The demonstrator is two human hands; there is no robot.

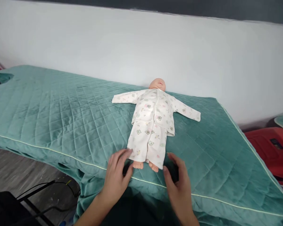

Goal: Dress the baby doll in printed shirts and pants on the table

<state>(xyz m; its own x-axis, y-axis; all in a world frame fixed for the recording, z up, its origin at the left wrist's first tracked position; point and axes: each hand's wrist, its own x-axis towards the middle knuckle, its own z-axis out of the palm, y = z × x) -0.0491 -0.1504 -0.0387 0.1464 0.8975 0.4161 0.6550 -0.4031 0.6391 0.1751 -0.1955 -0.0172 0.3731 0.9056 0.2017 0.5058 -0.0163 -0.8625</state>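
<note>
A baby doll [157, 84] lies on its back on a green quilted bed cover [91, 122], its feet towards me. It wears a white long-sleeved top [153, 108] printed with small animals, with both sleeves spread out sideways. Matching white trousers [141, 138] cover its legs, and the toes poke out from the cuffs. My left hand [116, 174] is beside the left cuff, fingers curved and apart, the fingertips at the cloth's edge. My right hand [180, 186] stands by the other cuff, thumb and fingers spread, the thumb tip close to the cuff's corner.
Behind the bed rises a white wall [103, 44]. A red plastic seat [269, 150] stands beyond the bed's right end. At lower left, a black frame [35, 207] and cables are on the grey floor [11, 172]. The cover has an opening [1, 78] at far left.
</note>
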